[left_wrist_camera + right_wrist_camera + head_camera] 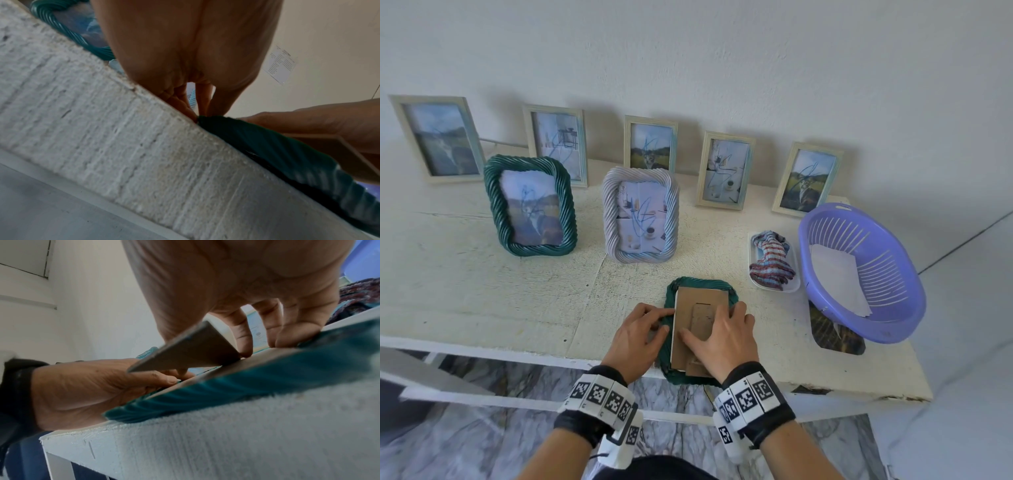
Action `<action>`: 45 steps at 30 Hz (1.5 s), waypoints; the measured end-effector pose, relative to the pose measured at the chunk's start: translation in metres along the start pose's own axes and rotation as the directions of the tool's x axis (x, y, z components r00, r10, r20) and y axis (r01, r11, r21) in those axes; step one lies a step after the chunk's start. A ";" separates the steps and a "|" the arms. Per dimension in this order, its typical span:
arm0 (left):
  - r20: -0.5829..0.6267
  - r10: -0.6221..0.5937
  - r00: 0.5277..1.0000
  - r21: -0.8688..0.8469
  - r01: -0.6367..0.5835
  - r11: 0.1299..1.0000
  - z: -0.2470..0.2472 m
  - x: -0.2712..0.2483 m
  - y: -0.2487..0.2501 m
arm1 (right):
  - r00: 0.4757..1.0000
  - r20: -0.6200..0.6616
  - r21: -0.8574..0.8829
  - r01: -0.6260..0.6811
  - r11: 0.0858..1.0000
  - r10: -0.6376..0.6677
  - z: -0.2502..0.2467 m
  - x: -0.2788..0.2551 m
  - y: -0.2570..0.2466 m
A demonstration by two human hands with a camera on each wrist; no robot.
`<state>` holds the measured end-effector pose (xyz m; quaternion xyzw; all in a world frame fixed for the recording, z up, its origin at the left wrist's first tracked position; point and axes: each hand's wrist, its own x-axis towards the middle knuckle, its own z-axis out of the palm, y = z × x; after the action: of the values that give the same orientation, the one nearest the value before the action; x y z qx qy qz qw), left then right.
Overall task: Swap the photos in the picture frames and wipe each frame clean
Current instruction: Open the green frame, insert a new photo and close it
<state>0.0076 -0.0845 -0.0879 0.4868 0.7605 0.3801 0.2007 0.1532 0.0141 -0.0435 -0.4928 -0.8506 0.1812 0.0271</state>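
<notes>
Both hands (640, 337) (722, 337) press flat-fingered on the face-down green frame (671, 291), lying lengthwise away.

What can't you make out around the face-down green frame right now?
- Green frame: its glass side faces the table, so any photo inside is hidden in every view.
- Left hand: head view hides its fingertips; left wrist view blurs them, so the grip is unclear.
- Backing board: the right hand covers its lower part; any clips are unseen.
- Dark print: mostly under the basket.
</notes>
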 end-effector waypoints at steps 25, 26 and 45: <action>0.208 0.167 0.964 0.271 -0.220 0.937 0.018 -0.023 0.019 | 0.859 0.030 -0.030 0.512 0.859 -0.511 -0.006 -0.054 0.089; 0.205 0.166 0.965 0.276 -0.220 0.936 0.018 -0.023 0.020 | 0.854 0.038 -0.031 0.520 0.853 -0.519 -0.007 -0.054 0.088; 0.179 0.161 0.971 0.267 -0.206 0.941 0.020 -0.024 0.018 | 0.942 -0.215 -0.007 0.264 0.965 -0.259 0.005 -0.065 0.062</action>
<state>0.0429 -0.0943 -0.0884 0.6074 0.7405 0.2452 0.1506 0.2369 -0.0151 -0.0604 -0.3920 -0.8985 0.1310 0.1477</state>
